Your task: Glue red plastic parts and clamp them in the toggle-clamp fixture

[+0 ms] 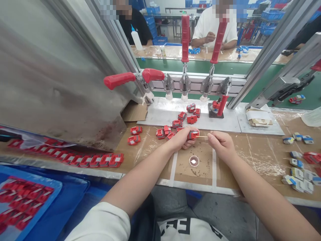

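Observation:
Held in my left hand (187, 138) is a small red and grey plastic part (193, 134), its red face showing past my fingers. My right hand (220, 144) pinches a thin wooden stick (202, 136), whose far tip meets the red part or lies just before it; which, I cannot tell. Below my hands, a small round clear dish (194, 161) with dark contents sits on the cardboard between two pale tape strips. Several more red parts (177, 123) lie loose beyond my left hand, partly on the metal plate.
Toggle clamps with red handles (185, 38) stand behind the metal plate (230, 125); one presses on a red part in a black block (216, 114). A row of red parts (95, 160) runs left. Grey-white parts (298, 174) lie right. Two people sit across the bench.

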### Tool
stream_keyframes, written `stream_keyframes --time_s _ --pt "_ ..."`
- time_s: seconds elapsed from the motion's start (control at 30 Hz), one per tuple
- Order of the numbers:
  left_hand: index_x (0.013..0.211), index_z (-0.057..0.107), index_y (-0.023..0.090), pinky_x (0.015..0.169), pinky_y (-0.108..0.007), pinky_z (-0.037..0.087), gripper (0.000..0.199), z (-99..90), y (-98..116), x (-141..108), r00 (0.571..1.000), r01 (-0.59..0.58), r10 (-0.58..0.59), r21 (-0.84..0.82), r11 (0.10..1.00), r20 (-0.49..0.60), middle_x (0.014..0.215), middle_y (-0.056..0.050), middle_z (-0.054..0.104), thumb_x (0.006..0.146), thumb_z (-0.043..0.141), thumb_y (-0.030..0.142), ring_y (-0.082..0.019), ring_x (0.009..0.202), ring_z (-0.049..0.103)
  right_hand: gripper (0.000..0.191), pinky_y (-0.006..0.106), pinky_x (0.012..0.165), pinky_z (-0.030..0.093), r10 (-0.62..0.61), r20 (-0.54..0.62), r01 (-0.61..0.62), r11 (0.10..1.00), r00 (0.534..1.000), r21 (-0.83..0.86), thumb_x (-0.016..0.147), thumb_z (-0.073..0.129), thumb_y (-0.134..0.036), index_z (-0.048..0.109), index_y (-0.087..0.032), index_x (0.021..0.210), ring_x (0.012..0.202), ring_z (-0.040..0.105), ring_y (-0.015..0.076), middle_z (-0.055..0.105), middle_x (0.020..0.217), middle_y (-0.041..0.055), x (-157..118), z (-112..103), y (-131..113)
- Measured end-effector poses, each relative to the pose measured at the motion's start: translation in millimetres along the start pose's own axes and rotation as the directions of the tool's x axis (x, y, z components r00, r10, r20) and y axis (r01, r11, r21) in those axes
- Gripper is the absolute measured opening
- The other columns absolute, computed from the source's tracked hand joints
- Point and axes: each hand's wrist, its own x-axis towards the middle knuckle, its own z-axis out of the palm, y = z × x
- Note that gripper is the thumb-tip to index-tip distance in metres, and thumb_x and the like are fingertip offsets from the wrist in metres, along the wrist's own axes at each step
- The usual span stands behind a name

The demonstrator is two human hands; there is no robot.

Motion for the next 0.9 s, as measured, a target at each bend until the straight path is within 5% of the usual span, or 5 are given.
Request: stream_keyframes --time_s 0.4,0.9 --pt "0.086 0.046 0.022 0.037 -0.017 0.007 0.023 -0.2 -1.3 1.9 1.000 0.016 -0.016 0.046 0.999 -0.011 0.049 0.007 0.031 0.093 0.034 0.042 -0.009 0.038 0.012 0.050 0.028 0.057 0.029 -0.003 0.048 0.005 0.999 0.999 -0.051 0.106 0.048 -0.045 0.034 -0.021 0.064 0.057 0.033 0.0111 0.034 0.061 -0.0038 2.4 4.5 7.4" --pt "0.083 0.043 0.023 0.038 -0.017 0.007 0.022 -1.8 -1.0 3.0 0.999 0.019 -0.018 0.015 1.000 -0.030 0.049 0.008 0.030 0.091 0.036 0.042 -0.009 0.038 0.012 0.043 0.028 0.056 0.028 -0.134 -0.065 0.113 0.960 0.989 -0.256 0.104 0.052 -0.033 0.039 -0.021 0.065 0.056 0.035 0.0112 0.037 0.061 -0.0031 -0.6 2.8 6.2"
